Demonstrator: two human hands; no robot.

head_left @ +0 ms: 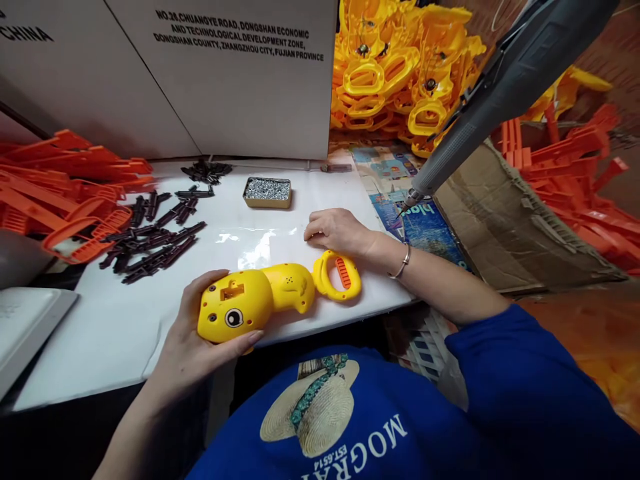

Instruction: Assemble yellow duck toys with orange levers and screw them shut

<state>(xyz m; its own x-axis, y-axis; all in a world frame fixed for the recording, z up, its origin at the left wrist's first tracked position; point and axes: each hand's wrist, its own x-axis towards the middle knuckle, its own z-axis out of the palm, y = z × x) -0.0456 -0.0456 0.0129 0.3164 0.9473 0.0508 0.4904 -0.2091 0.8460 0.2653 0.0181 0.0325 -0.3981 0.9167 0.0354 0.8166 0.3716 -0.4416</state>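
A yellow plastic duck-shaped toy (285, 283) lies along the front of the white table, its round head with a painted eye to the left and its looped handle with an orange grip insert to the right. My left hand (200, 327) is wrapped around the head, thumb along the near side. A rectangular opening and several screw holes show in the head. Just beyond the handle, my right hand (337, 230) rests low over the tabletop with its fingers curled together; whatever they may hold is hidden. A small tin of screws (269, 193) stands beyond both hands.
Dark brown plastic parts (155, 243) and orange parts (65, 193) lie at left. A grey electric screwdriver (450, 147) hangs at upper right, tip down. Yellow shells (395, 73) are heaped behind, beside a large white carton (225, 87). A cardboard box (520, 220) stands right.
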